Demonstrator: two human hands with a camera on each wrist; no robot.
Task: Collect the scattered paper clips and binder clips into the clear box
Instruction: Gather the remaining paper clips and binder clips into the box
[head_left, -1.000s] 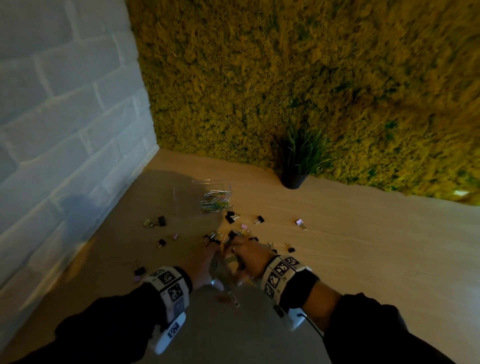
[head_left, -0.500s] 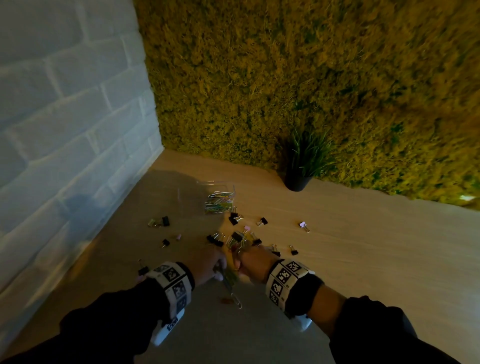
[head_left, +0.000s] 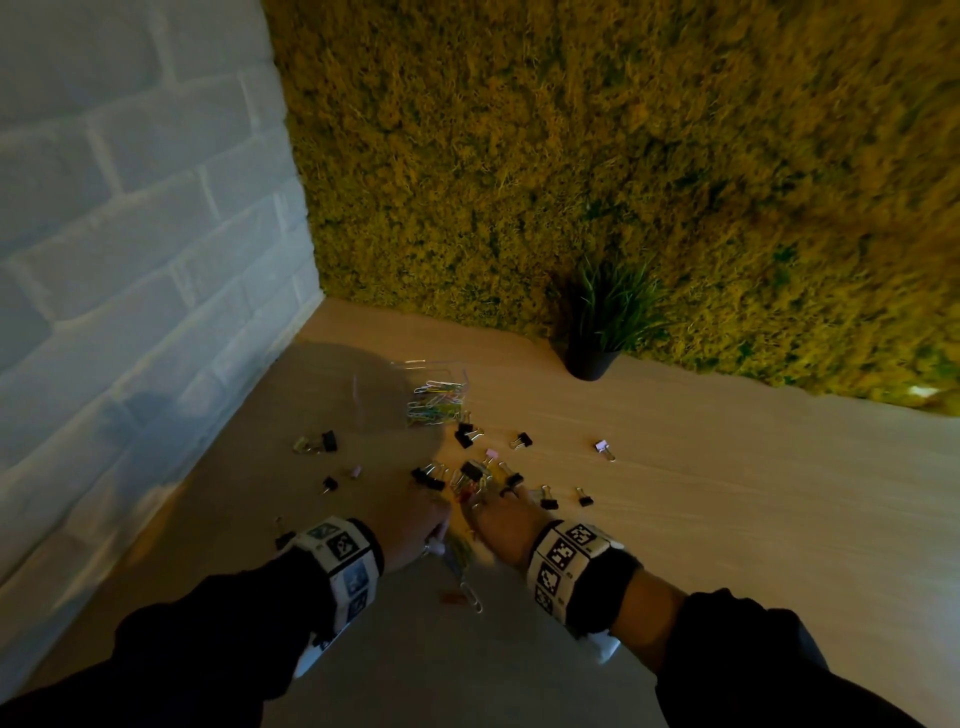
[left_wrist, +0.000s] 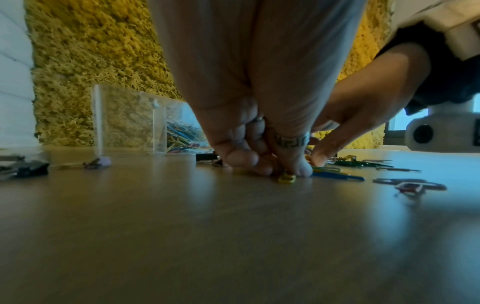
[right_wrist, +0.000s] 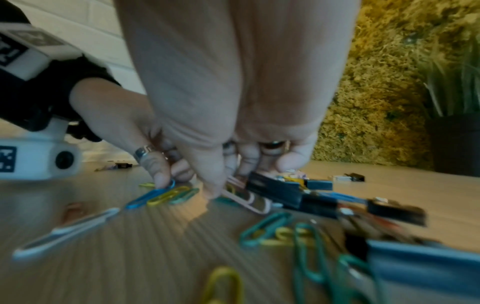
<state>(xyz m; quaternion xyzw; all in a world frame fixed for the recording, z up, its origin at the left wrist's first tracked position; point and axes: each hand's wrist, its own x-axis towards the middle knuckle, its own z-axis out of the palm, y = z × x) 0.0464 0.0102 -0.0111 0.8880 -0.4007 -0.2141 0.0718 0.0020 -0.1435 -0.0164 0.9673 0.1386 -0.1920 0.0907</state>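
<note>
The clear box (head_left: 384, 384) stands on the table (head_left: 727, 493) near the wall corner, with coloured paper clips (head_left: 436, 402) heaped inside it. Black and pink binder clips (head_left: 470, 470) and loose paper clips (head_left: 470, 597) lie scattered before it. My left hand (head_left: 421, 530) and right hand (head_left: 498, 519) are side by side, fingertips down in the pile. In the left wrist view the left hand (left_wrist: 272, 168) pinches a yellow paper clip (left_wrist: 285, 178) against the table. In the right wrist view the right hand (right_wrist: 228, 179) curls its thumb and fingers onto a pink paper clip (right_wrist: 246, 200) beside black binder clips (right_wrist: 275, 190).
A small potted plant (head_left: 597, 332) stands at the back against the moss wall (head_left: 571, 156). A white brick wall (head_left: 130, 260) bounds the table on the left. More binder clips (head_left: 602, 448) lie off to the right and the left (head_left: 327, 440).
Both hands have drawn slightly back toward me and closer together, raking paper clips along. The box and outlying binder clips have not moved.
</note>
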